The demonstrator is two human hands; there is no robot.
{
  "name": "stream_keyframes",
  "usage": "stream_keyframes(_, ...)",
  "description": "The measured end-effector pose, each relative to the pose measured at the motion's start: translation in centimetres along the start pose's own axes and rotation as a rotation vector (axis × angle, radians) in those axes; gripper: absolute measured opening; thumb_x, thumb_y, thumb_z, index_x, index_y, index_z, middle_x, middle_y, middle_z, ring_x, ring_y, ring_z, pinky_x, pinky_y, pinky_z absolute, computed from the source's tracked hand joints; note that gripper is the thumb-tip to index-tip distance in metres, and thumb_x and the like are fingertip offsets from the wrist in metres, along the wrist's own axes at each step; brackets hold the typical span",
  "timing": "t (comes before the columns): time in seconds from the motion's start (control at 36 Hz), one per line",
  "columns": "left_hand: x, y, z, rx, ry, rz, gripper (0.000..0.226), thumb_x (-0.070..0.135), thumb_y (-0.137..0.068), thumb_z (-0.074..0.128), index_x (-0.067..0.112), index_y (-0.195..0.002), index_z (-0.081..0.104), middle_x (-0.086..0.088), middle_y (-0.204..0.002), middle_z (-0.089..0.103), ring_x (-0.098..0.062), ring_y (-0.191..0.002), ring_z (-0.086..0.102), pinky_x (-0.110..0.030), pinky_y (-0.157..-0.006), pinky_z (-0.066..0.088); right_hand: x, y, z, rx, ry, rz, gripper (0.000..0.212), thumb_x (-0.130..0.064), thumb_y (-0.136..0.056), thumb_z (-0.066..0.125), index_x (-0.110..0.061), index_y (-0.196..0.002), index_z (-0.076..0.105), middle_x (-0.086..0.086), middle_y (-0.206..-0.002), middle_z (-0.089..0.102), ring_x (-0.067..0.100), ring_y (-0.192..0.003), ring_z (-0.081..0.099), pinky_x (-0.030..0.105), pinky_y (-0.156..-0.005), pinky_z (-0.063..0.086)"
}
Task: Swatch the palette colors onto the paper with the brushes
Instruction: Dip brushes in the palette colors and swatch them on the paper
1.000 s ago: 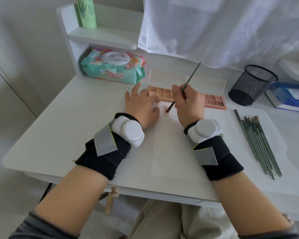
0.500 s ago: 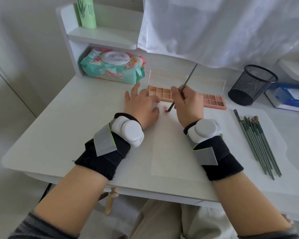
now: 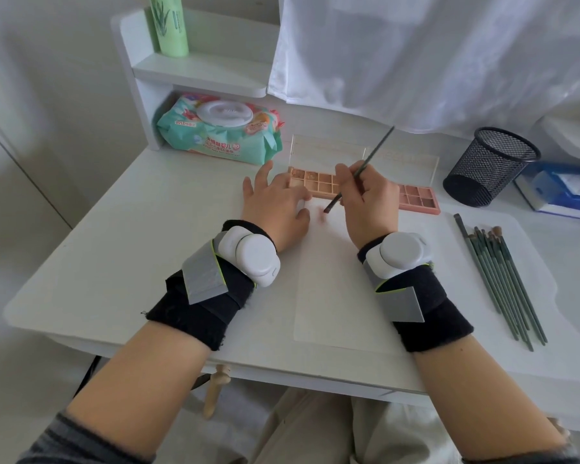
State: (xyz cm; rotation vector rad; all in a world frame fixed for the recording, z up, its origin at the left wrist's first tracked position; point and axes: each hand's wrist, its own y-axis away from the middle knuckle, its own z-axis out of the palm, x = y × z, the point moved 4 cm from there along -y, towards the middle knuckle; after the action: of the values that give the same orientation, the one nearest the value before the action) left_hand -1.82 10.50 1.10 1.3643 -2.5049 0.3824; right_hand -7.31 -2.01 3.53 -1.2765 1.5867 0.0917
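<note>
My right hand point(image 3: 370, 204) pinches a thin dark brush point(image 3: 359, 170), tilted, with its tip down at the top left of the white paper point(image 3: 342, 296), where a faint pink smudge point(image 3: 322, 215) shows. My left hand point(image 3: 275, 209) lies flat with fingers spread, pressing the paper's upper left corner beside the palette. The pink palette point(image 3: 416, 195) of peach and rose pans lies behind both hands with its clear lid point(image 3: 402, 162) open; my hands hide its middle.
Several green-handled brushes point(image 3: 503, 279) lie on the desk at the right. A black mesh cup point(image 3: 489, 165) and a blue tissue box point(image 3: 563, 192) stand at the back right. A wet-wipes pack point(image 3: 220, 128) sits under the white shelf with a green bottle point(image 3: 169, 25).
The brush tip has come down from just over the paper near the palette's edge onto the paper's top left, leaving a faint pink mark. My left hand stays put.
</note>
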Motion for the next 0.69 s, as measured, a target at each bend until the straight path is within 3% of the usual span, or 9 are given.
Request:
stream_keyframes(0.14, 0.02, -0.03, -0.04, 0.000, -0.011, -0.001, 0.033, 0.031, -0.093, 0.045, 0.031, -0.125, 0.053, -0.002, -0.149, 0.031, -0.027, -0.145, -0.004, -0.052, -0.116, 0.002, 0.04, 0.15, 0.45, -0.074, 0.029, -0.005, 0.034, -0.024, -0.094, 0.053, 0.002, -0.072, 0.054, 0.015, -0.055, 0.052, 0.032, -0.055, 0.047, 0.039, -0.057, 0.040)
stream_keyframes(0.22, 0.06, -0.05, -0.07, -0.002, -0.012, 0.001, 0.034, 0.031, -0.093, 0.046, 0.031, -0.126, 0.053, -0.002, -0.149, 0.031, -0.027, -0.145, -0.003, -0.052, -0.116, 0.003, 0.05, 0.00, 0.37, -0.062, 0.022, -0.007, 0.030, -0.025, -0.093, 0.054, -0.001, -0.075, 0.057, -0.005, -0.052, 0.046, 0.017, -0.051, 0.041, 0.035, -0.056, 0.038)
stream_keyframes(0.31, 0.02, -0.01, -0.02, -0.002, -0.011, 0.002, 0.033, 0.031, -0.093, 0.045, 0.031, -0.125, 0.053, -0.002, -0.149, 0.031, -0.027, -0.145, -0.004, -0.052, -0.116, 0.002, 0.11, 0.02, 0.00, -0.013, 0.003, 0.010, 0.030, -0.025, -0.094, 0.053, -0.008, -0.070, 0.050, -0.012, -0.047, 0.039, 0.008, -0.045, 0.037, 0.031, -0.052, 0.034)
stream_keyframes(0.39, 0.05, -0.03, -0.05, -0.002, -0.014, 0.000, 0.033, 0.031, -0.093, 0.045, 0.031, -0.125, 0.053, -0.002, -0.149, 0.031, -0.027, -0.145, -0.004, -0.052, -0.116, 0.002, 0.08, 0.10, 0.02, -0.032, 0.024, 0.009, 0.032, -0.023, -0.094, 0.053, -0.008, -0.067, 0.046, -0.012, -0.046, 0.036, 0.007, -0.043, 0.035, 0.029, -0.051, 0.030)
stream_keyframes(0.47, 0.12, -0.04, -0.10, -0.004, -0.021, -0.001, 0.034, 0.031, -0.093, 0.045, 0.031, -0.126, 0.053, -0.002, -0.149, 0.031, -0.027, -0.145, -0.003, -0.053, -0.115, 0.004, 0.24, -0.04, 0.27, -0.068, 0.033, 0.019, 0.030, -0.024, -0.094, 0.053, -0.001, -0.074, 0.055, -0.009, -0.050, 0.043, 0.011, -0.049, 0.038, 0.034, -0.056, 0.037)
stream_keyframes(0.58, 0.11, -0.01, -0.12, -0.008, -0.020, -0.001, 0.035, 0.031, -0.093, 0.045, 0.031, -0.127, 0.052, -0.003, -0.149, 0.031, -0.028, -0.145, -0.003, -0.053, -0.115, 0.003, 0.22, -0.17, 0.19, -0.045, -0.003, 0.026, 0.024, -0.024, -0.093, 0.054, -0.009, -0.075, 0.056, -0.011, -0.054, 0.047, 0.006, -0.049, 0.040, 0.028, -0.056, 0.036)
stream_keyframes(0.69, 0.14, -0.02, -0.12, -0.009, -0.016, -0.005, 0.035, 0.030, -0.093, 0.045, 0.031, -0.127, 0.053, -0.003, -0.149, 0.031, -0.028, -0.145, -0.004, -0.053, -0.115, 0.003, 0.00, -0.01, 0.49, -0.098, 0.027, 0.000, 0.026, -0.024, -0.093, 0.054, -0.006, -0.074, 0.057, 0.006, -0.058, 0.055, 0.021, -0.054, 0.047, 0.034, -0.058, 0.039)
